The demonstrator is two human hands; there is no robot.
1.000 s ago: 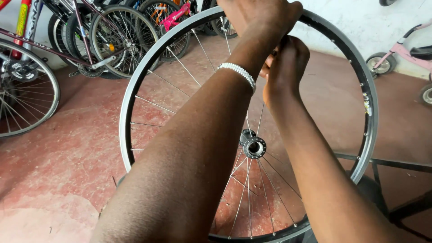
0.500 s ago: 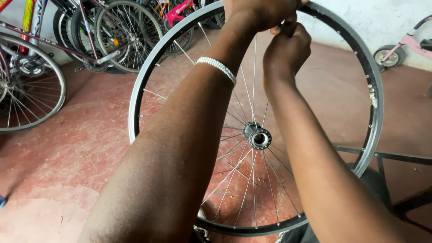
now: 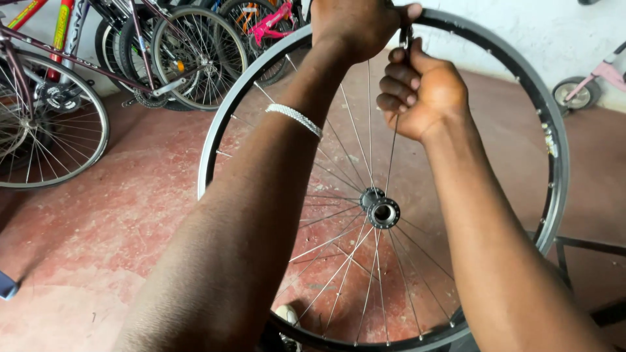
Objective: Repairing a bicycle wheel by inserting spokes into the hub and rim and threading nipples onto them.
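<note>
The person is holding a bare bicycle wheel (image 3: 548, 150) upright in front of them, its lower edge near the red floor (image 3: 117, 215), with the hub (image 3: 383, 212) sitting low and a little right of the middle of the view. The left hand (image 3: 355, 26) is closing over the top of the rim and gripping it, thumb stretched out to the right along the metal. The right hand (image 3: 420, 88) is curling into a fist just below the rim, pinching a small dark tool (image 3: 405, 36) against the upper end of a spoke (image 3: 391, 150); what kind of tool it is cannot be told.

Compared with the pictures from a second ago, the right hand is sitting lower and further from the left one, so the two are no longer pressed together at the rim. The wheel is also showing further to the right in the view, and more of its top arc is now in sight. That suggests the work is settling onto one spoke end at the top of the wheel rather than on the rim itself.

A white bracelet (image 3: 295, 118) is circling the left wrist. Parked bicycles (image 3: 150, 58) are standing along the wall at the upper left.
</note>
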